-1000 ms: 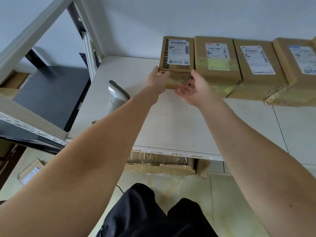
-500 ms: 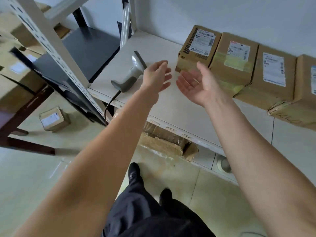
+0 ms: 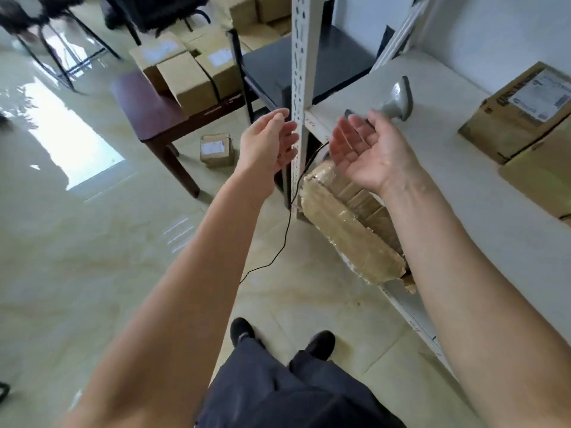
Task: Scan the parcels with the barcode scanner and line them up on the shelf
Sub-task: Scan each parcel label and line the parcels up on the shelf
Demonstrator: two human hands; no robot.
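Floor [image 3: 92, 257] of pale glossy tile fills the left half of the frame, with a bright patch of window light at mid left. White shelf [image 3: 432, 97] runs along the right side, its perforated upright post [image 3: 299, 88] rising through the centre top. 2 bare forearms reach up from the bottom edge toward the middle of the frame, above dark trousers and 2 black shoes at bottom centre. Tape-wrapped bundle of flattened cardboard [image 3: 349, 230] lies under the shelf, right of centre. Dark wooden table [image 3: 148, 109] stands at upper left, carrying a stack of brown parcels [image 3: 185, 78]. At the right edge, a labelled parcel [image 3: 519, 109] sits on the shelf, with another box [image 3: 543, 177] touching it just below in the frame. Right hand [image 3: 367, 149] hovers palm up at centre, fingers spread and relaxed, holding nothing, just in front of the scanner. Left hand [image 3: 268, 143] hangs beside the post, fingers loosely extended and empty. Grey barcode scanner [image 3: 392, 100] rests on the shelf near its front corner, upper centre right, its handle partly hidden by the right fingertips; whether they touch it cannot be told. Its black cable [image 3: 287, 223] drops to the floor. Small labelled parcel [image 3: 216, 149] lies on the floor beside the table leg.
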